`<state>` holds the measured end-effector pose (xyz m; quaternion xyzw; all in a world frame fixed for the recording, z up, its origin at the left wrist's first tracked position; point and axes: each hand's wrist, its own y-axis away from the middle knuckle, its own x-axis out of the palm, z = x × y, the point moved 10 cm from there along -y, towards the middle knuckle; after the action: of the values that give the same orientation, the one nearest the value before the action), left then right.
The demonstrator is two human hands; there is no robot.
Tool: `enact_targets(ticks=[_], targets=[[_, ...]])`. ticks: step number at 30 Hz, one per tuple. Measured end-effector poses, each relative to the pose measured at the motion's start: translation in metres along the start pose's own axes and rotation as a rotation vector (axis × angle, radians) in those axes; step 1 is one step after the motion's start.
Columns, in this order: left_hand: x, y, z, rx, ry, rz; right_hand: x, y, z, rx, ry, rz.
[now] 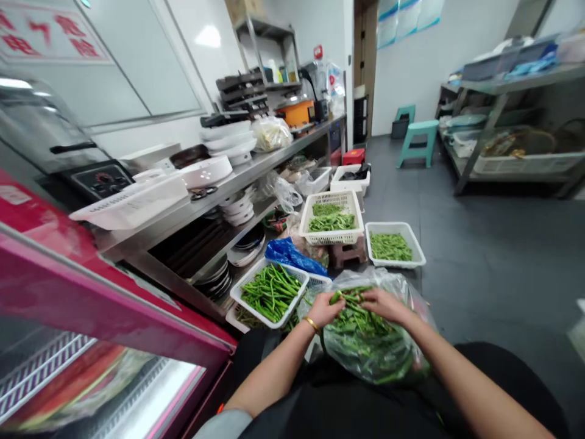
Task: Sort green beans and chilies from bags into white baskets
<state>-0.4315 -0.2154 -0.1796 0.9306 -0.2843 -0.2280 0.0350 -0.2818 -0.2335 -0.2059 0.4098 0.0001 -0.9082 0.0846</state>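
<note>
1. Right of the right grip (384, 305), a hand can pass over the gray floor (475, 274), as far as the metal shelf (503, 152).
2. Under both grips sits the plastic bag of green beans (370, 347), so a hand going down hits it.
3. Left of the left grip (325, 310), the white basket of beans (269, 294) is in the way. Past it is the red fridge door (105, 292).
4. Ahead of the grips, the white tray (395, 244) and the white basket on a stool (331, 218) stand just beside each other and block the way.
</note>
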Motion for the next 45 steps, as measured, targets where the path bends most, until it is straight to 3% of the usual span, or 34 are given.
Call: enact_targets(ticks=[3,5,10,14,16,20,25,28,30,33,36,40,43,45], targets=[[-0.002,-0.001,-0.001,-0.055,0.073,-0.045,-0.034,0.011,0.001,0.085,-0.162,-0.119],[0.001,-0.002,-0.003,-0.09,0.157,-0.043,-0.044,0.014,0.012,0.085,-0.321,-0.156],[0.019,0.002,-0.027,0.001,0.347,0.11,-0.023,0.008,0.047,0.081,-0.73,-0.12],[0.009,0.006,-0.019,-0.053,0.46,0.004,-0.011,0.011,0.053,0.126,-0.815,-0.194],[0.001,0.007,-0.011,-0.088,0.537,-0.061,-0.004,0.017,0.056,0.108,-0.752,-0.165],[-0.003,0.007,-0.002,-0.099,0.628,-0.094,0.033,0.036,0.071,0.081,-0.659,0.074],[-0.005,0.012,0.0,-0.151,0.733,-0.114,0.053,0.056,0.08,0.096,-0.571,0.122],[-0.006,0.017,-0.009,-0.153,0.843,-0.017,0.064,0.062,0.08,0.019,-0.498,0.356],[-0.01,0.02,-0.014,-0.149,0.885,0.053,0.055,0.054,0.054,0.064,-0.328,0.365],[-0.023,0.022,-0.017,-0.141,0.882,0.062,0.018,0.029,-0.007,0.291,0.189,0.134],[-0.034,0.021,-0.018,-0.131,0.843,0.027,0.019,0.014,-0.041,0.421,0.434,0.145],[-0.042,0.021,-0.021,-0.08,0.687,-0.018,0.034,0.009,-0.045,0.413,0.482,0.22],[-0.039,0.017,-0.024,-0.034,0.499,-0.016,0.019,0.01,-0.036,0.342,0.5,0.206],[-0.027,0.012,-0.028,-0.017,0.392,0.04,0.004,0.01,-0.03,0.306,0.512,0.176]])
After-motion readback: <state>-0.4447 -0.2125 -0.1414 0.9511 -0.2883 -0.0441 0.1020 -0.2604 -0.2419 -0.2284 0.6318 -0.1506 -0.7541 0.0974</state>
